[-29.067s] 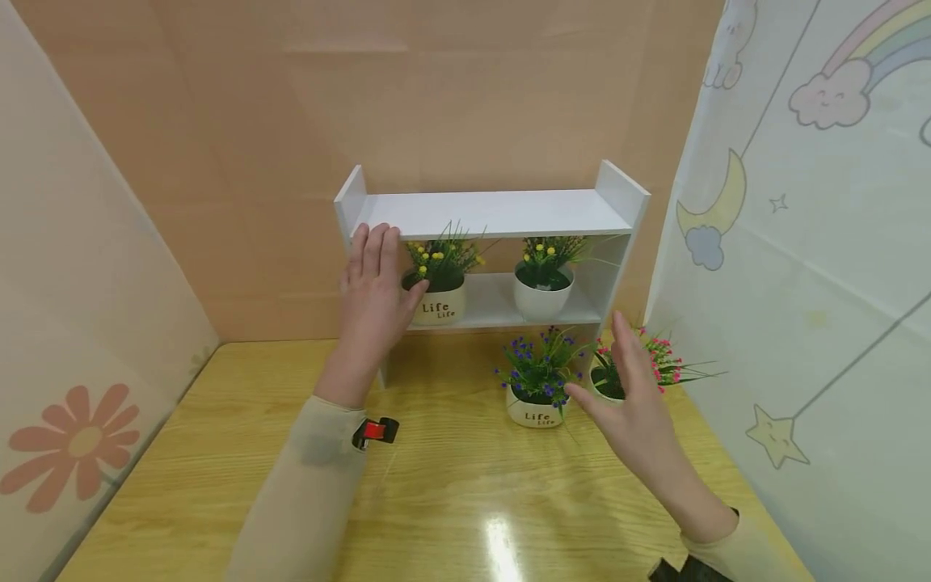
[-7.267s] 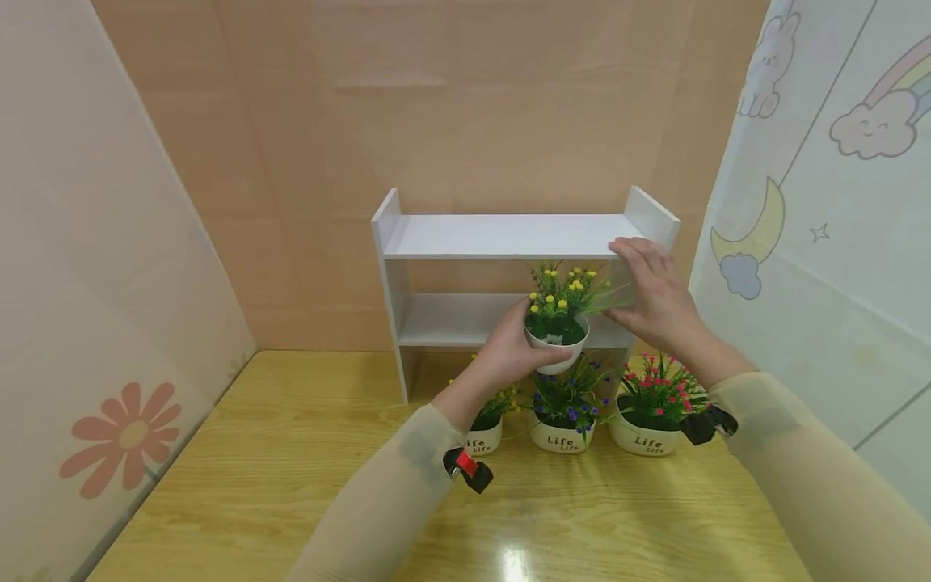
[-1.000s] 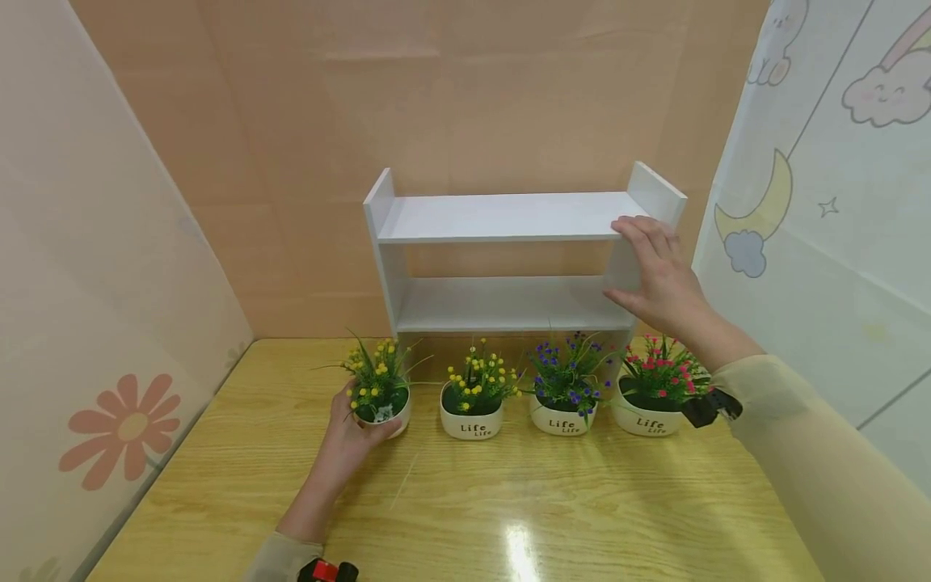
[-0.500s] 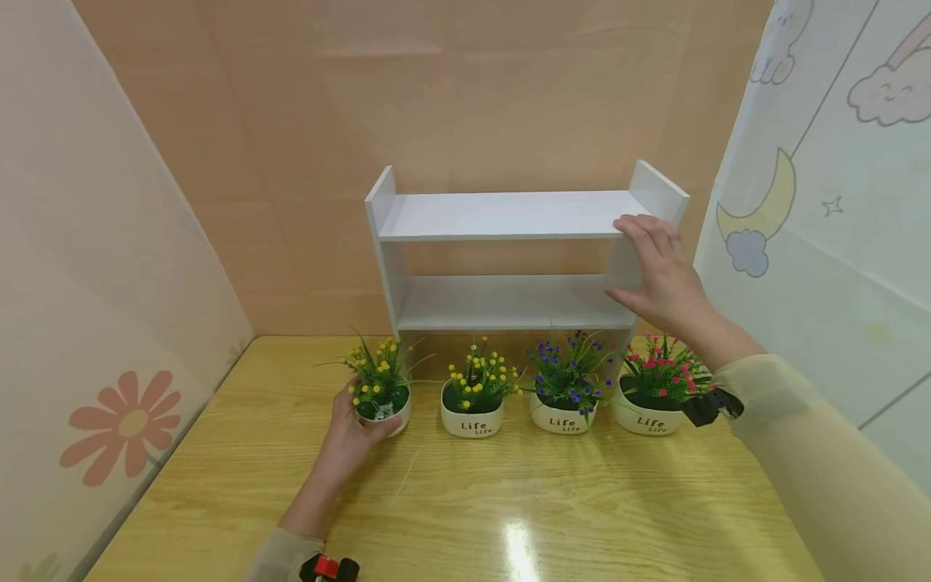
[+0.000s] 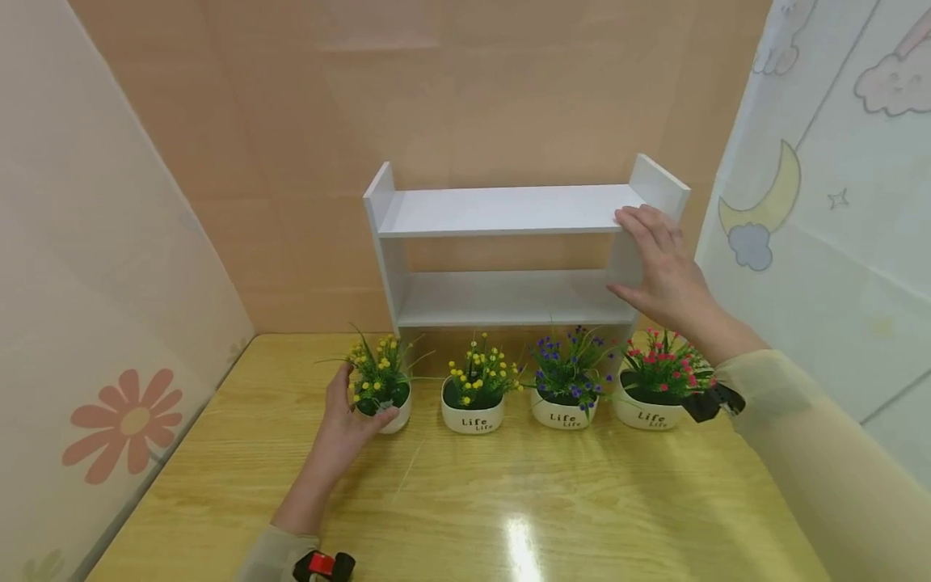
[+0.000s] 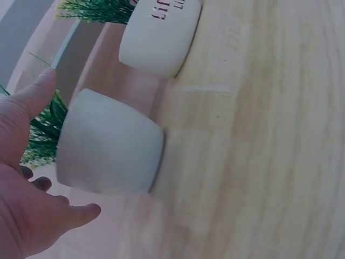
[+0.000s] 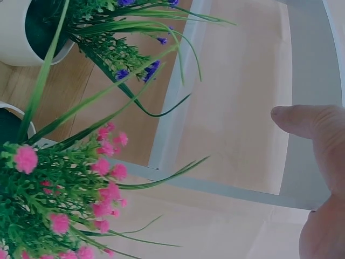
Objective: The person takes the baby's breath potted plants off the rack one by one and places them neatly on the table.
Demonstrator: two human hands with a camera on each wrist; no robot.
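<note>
My left hand [image 5: 345,416] is spread around the left side of a plain white pot of yellow flowers [image 5: 380,380]. In the left wrist view, the white pot [image 6: 110,145] stands upright on the table, with a gap between it and the lower fingers; the thumb crosses in front of the leaves. My right hand [image 5: 669,271] rests its fingers on the right end of the upper board of a white two-tier shelf [image 5: 509,210]. Its thumb [image 7: 302,120] sticks out straight below that board. Both boards of the shelf are bare.
To the right stand "Life" pots in a row before the shelf: yellow flowers [image 5: 473,419], purple flowers [image 5: 563,412] and pink flowers [image 5: 647,414]. The wooden table [image 5: 451,501] extends toward me. Patterned panels [image 5: 822,283] flank it, with a tan backdrop [image 5: 291,162] behind.
Since about seven seconds ago, the plain white pot has gone from the air before the shelf to the row's left end. In the last half second, my left fingers have loosened from it.
</note>
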